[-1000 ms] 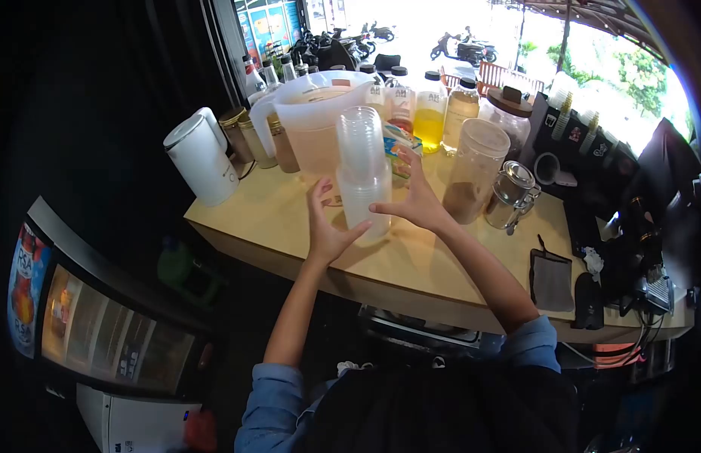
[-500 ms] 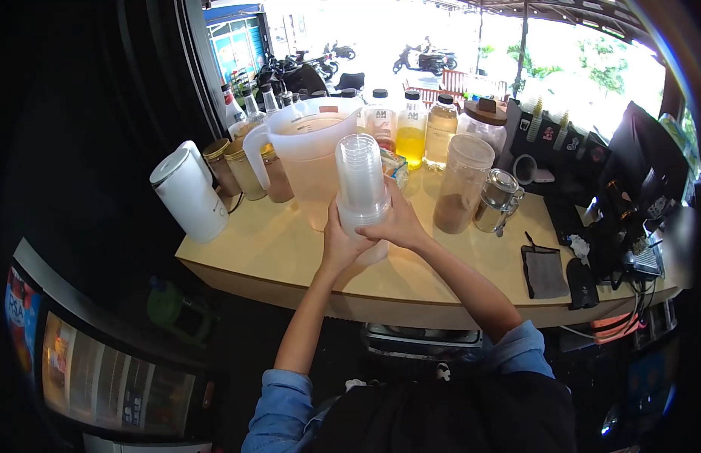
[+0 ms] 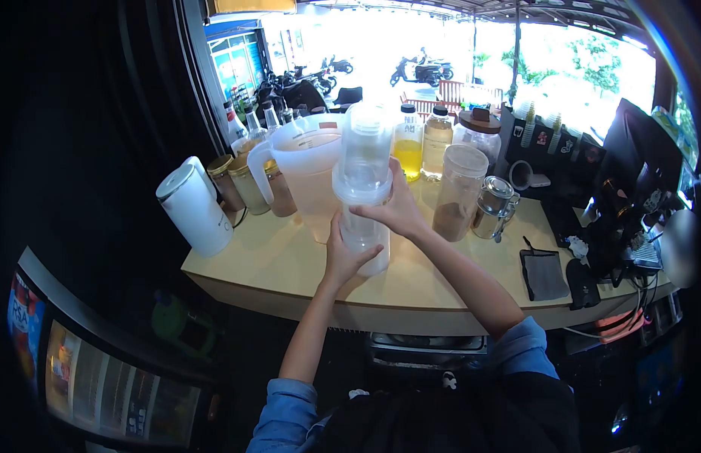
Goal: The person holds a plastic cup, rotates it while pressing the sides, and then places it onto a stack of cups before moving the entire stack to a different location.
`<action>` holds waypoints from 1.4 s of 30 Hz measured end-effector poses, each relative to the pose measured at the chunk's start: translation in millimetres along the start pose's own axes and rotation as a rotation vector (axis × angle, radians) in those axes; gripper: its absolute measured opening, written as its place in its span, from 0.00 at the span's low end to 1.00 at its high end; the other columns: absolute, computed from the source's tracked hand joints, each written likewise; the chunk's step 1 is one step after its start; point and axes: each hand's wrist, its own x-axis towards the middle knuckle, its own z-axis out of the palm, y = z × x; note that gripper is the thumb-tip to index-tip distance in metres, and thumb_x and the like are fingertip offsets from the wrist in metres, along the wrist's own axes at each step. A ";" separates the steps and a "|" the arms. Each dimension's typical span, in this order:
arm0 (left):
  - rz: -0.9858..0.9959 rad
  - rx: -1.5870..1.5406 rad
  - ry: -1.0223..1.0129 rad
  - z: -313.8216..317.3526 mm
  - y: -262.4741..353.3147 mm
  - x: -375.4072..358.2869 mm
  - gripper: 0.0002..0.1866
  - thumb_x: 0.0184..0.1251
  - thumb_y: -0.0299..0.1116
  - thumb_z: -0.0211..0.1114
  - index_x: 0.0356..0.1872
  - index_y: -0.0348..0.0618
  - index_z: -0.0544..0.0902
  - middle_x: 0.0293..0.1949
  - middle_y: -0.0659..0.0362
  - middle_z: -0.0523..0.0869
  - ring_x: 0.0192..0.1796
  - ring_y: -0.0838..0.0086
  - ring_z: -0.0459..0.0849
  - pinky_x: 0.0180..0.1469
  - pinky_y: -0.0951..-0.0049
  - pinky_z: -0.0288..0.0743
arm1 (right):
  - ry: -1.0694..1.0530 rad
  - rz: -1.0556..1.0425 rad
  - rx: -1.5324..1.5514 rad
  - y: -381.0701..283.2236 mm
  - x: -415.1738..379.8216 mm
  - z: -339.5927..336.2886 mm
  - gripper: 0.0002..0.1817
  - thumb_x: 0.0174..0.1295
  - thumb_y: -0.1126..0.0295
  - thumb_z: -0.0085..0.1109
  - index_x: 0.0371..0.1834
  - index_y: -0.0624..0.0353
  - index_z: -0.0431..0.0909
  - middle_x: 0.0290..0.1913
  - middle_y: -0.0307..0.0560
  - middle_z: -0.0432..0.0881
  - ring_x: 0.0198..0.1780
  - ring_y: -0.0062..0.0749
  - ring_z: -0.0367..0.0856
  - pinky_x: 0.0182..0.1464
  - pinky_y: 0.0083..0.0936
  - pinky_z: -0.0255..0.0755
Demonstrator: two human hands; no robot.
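A tall stack of clear plastic cups (image 3: 365, 155) stands upright in front of me, with a thick band of rims around its middle. My left hand (image 3: 348, 253) is wrapped around the lower part, its thumb lying across the front. Higher up, just under the rims, my right hand (image 3: 399, 208) grips the stack from the right, thumb across the front. The stack's lower end is close over the table's front part. Right behind it on the left is a large translucent measuring jug (image 3: 309, 174) of pale liquid.
On the wooden table (image 3: 260, 253) a white electric kettle (image 3: 195, 211) and lidded jars (image 3: 248, 185) stand left. Bottles (image 3: 408, 147), a tall container of brown powder (image 3: 460, 196) and a metal-lidded jar (image 3: 494, 208) are right of the cups. A dark pouch (image 3: 545, 273) lies further right.
The upper part of the stack and its band of rims have risen, with my right hand. My left hand is now lower relative to the rims, and the hands are further apart.
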 end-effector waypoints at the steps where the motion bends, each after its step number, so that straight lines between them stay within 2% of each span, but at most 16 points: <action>1: -0.007 -0.038 -0.010 0.6 -2.0 0.8 0.55 0.39 0.38 0.82 0.67 0.38 0.55 0.60 0.47 0.72 0.62 0.60 0.73 0.63 0.60 0.69 | 0.007 0.014 0.041 -8.9 7.2 -4.0 0.53 0.39 0.61 0.78 0.67 0.63 0.54 0.59 0.54 0.71 0.61 0.40 0.72 0.64 0.35 0.65; 6: 0.053 -0.091 -0.008 0.3 4.1 -0.4 0.57 0.38 0.39 0.82 0.68 0.37 0.53 0.60 0.44 0.70 0.64 0.58 0.70 0.64 0.60 0.67 | -0.007 0.112 0.179 -40.9 15.4 -42.5 0.51 0.41 0.63 0.77 0.66 0.62 0.54 0.60 0.54 0.70 0.63 0.38 0.70 0.65 0.32 0.63; 11: 0.522 0.090 0.310 -5.4 26.0 -14.6 0.43 0.41 0.38 0.80 0.60 0.40 0.66 0.58 0.48 0.70 0.62 0.59 0.70 0.61 0.61 0.66 | -0.053 0.153 0.233 -41.4 -33.0 -94.7 0.55 0.43 0.59 0.75 0.71 0.60 0.47 0.64 0.55 0.64 0.64 0.39 0.69 0.67 0.33 0.61; 15: 0.744 0.375 0.016 23.7 84.5 -5.8 0.41 0.41 0.41 0.80 0.58 0.46 0.67 0.59 0.50 0.70 0.65 0.52 0.67 0.68 0.52 0.57 | -0.221 0.308 0.451 -5.4 -93.9 -128.9 0.55 0.46 0.56 0.71 0.73 0.57 0.43 0.66 0.58 0.59 0.63 0.44 0.70 0.67 0.39 0.63; 18: 0.828 0.564 -0.130 52.8 95.2 0.3 0.45 0.38 0.44 0.80 0.62 0.51 0.66 0.61 0.51 0.70 0.67 0.53 0.65 0.71 0.44 0.50 | -0.361 0.528 0.801 15.7 -139.0 -146.6 0.51 0.55 0.39 0.58 0.74 0.55 0.45 0.67 0.62 0.61 0.63 0.52 0.71 0.62 0.51 0.69; 20: 0.785 0.579 -0.265 68.7 87.0 1.8 0.47 0.37 0.46 0.79 0.63 0.54 0.65 0.62 0.54 0.70 0.68 0.57 0.66 0.71 0.42 0.46 | -0.318 0.749 0.929 11.5 -160.7 -147.5 0.50 0.59 0.27 0.37 0.71 0.58 0.52 0.57 0.64 0.74 0.53 0.51 0.80 0.54 0.48 0.76; 21: 0.758 0.608 -0.378 76.8 83.7 2.4 0.50 0.36 0.48 0.79 0.65 0.57 0.64 0.63 0.56 0.70 0.68 0.60 0.66 0.72 0.40 0.42 | -0.296 0.766 0.935 18.0 -166.7 -152.6 0.50 0.59 0.27 0.37 0.71 0.58 0.52 0.57 0.64 0.74 0.53 0.51 0.80 0.54 0.48 0.76; 22: 0.713 0.522 -0.426 82.9 81.8 2.7 0.48 0.37 0.47 0.78 0.66 0.55 0.65 0.59 0.57 0.74 0.62 0.62 0.74 0.69 0.46 0.56 | -0.405 0.819 0.959 29.5 -168.8 -160.3 0.46 0.61 0.28 0.34 0.65 0.61 0.61 0.53 0.63 0.77 0.50 0.49 0.82 0.52 0.45 0.78; 23: 0.705 0.507 -0.445 86.8 81.3 1.4 0.48 0.37 0.47 0.78 0.66 0.55 0.65 0.59 0.57 0.74 0.62 0.62 0.74 0.69 0.46 0.56 | -0.514 0.868 0.983 36.4 -174.8 -165.6 0.45 0.63 0.29 0.31 0.59 0.65 0.69 0.49 0.61 0.80 0.47 0.47 0.83 0.50 0.41 0.79; 24: 0.558 0.438 -0.561 89.2 82.6 0.0 0.48 0.38 0.47 0.77 0.66 0.54 0.65 0.57 0.57 0.76 0.60 0.63 0.75 0.65 0.52 0.63 | -0.360 0.944 0.757 17.7 -175.9 -162.6 0.41 0.68 0.34 0.27 0.48 0.65 0.75 0.35 0.55 0.84 0.33 0.38 0.85 0.40 0.28 0.81; 26: 0.451 0.349 -0.634 95.2 85.9 0.4 0.45 0.40 0.44 0.76 0.66 0.49 0.67 0.53 0.52 0.79 0.50 0.55 0.82 0.51 0.62 0.78 | -0.331 0.980 0.436 7.3 -176.7 -170.2 0.38 0.70 0.37 0.28 0.48 0.64 0.75 0.34 0.51 0.83 0.31 0.34 0.83 0.36 0.24 0.80; 28: 0.354 0.367 -0.703 98.1 86.6 1.6 0.46 0.41 0.46 0.75 0.66 0.48 0.67 0.52 0.51 0.80 0.51 0.56 0.82 0.53 0.61 0.76 | -0.229 0.852 0.045 3.9 -181.3 -172.3 0.25 0.74 0.51 0.34 0.46 0.61 0.75 0.34 0.40 0.78 0.30 0.21 0.77 0.33 0.16 0.73; 31: 0.224 0.351 -0.771 99.9 84.0 7.7 0.46 0.42 0.48 0.75 0.66 0.42 0.67 0.50 0.47 0.82 0.51 0.56 0.83 0.56 0.61 0.75 | 0.065 0.586 -0.116 3.3 -183.2 -171.0 0.21 0.71 0.54 0.47 0.47 0.63 0.76 0.35 0.39 0.78 0.35 0.21 0.75 0.39 0.17 0.68; 33: 0.116 0.080 -0.808 98.2 81.3 13.2 0.45 0.44 0.48 0.75 0.65 0.38 0.68 0.50 0.46 0.83 0.52 0.59 0.83 0.57 0.65 0.74 | 0.082 0.628 -0.035 -1.4 -183.2 -166.3 0.19 0.70 0.57 0.49 0.50 0.64 0.75 0.37 0.40 0.78 0.41 0.23 0.74 0.47 0.20 0.67; 38: -0.085 0.021 -0.945 94.7 80.1 23.8 0.43 0.45 0.49 0.76 0.61 0.35 0.72 0.50 0.47 0.83 0.53 0.63 0.82 0.58 0.66 0.72 | 0.156 0.185 -0.258 -9.9 -179.4 -156.0 0.18 0.72 0.62 0.46 0.53 0.65 0.74 0.41 0.45 0.81 0.47 0.29 0.77 0.53 0.25 0.69; 42: -0.104 0.022 -0.951 100.8 78.7 19.6 0.46 0.44 0.49 0.77 0.64 0.35 0.68 0.52 0.48 0.82 0.54 0.63 0.81 0.58 0.66 0.73 | 0.080 0.360 -0.026 -18.7 -174.8 -142.0 0.11 0.72 0.69 0.48 0.49 0.65 0.74 0.41 0.46 0.81 0.47 0.25 0.78 0.53 0.25 0.69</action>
